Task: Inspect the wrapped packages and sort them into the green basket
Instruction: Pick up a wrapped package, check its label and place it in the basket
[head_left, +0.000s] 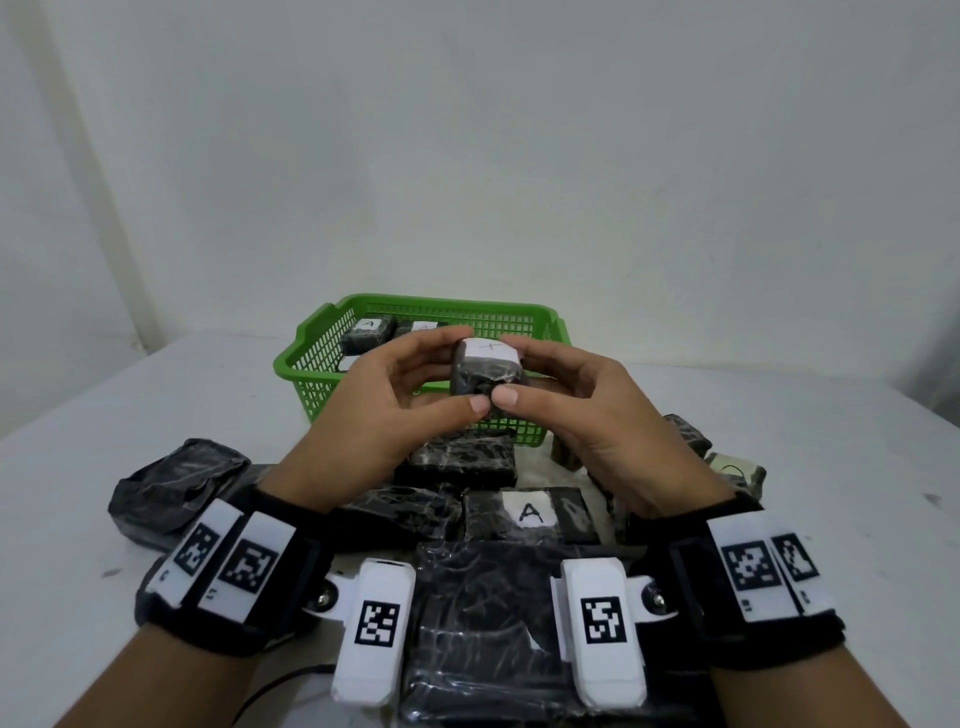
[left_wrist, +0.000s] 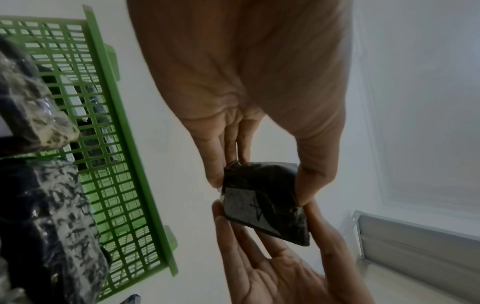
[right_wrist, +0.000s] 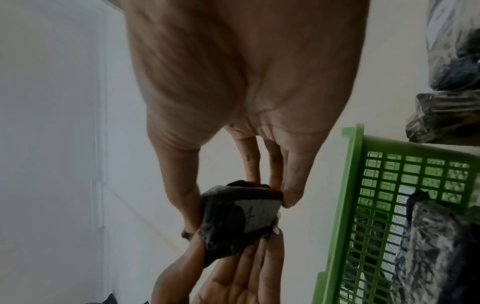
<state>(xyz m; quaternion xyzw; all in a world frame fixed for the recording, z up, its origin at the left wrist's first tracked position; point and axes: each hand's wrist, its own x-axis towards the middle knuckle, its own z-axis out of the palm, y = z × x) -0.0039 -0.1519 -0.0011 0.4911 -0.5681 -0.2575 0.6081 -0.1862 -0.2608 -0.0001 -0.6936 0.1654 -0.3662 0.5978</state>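
Observation:
A small dark wrapped package (head_left: 485, 371) with a white label on top is held up in front of the green basket (head_left: 306, 358). My left hand (head_left: 410, 384) pinches it from the left, thumb below and fingers above. My right hand (head_left: 561, 384) pinches it from the right the same way. In the left wrist view the package (left_wrist: 267, 203) shows its label with a drawn mark between both hands; the right wrist view shows the package (right_wrist: 239, 222) too. Two labelled packages (head_left: 369, 332) lie inside the basket.
Several dark wrapped packages lie on the white table between me and the basket, one marked "A" (head_left: 530, 514), a large one (head_left: 483, 623) nearest me and a bulky one (head_left: 176, 488) at the left. A white wall stands behind the basket.

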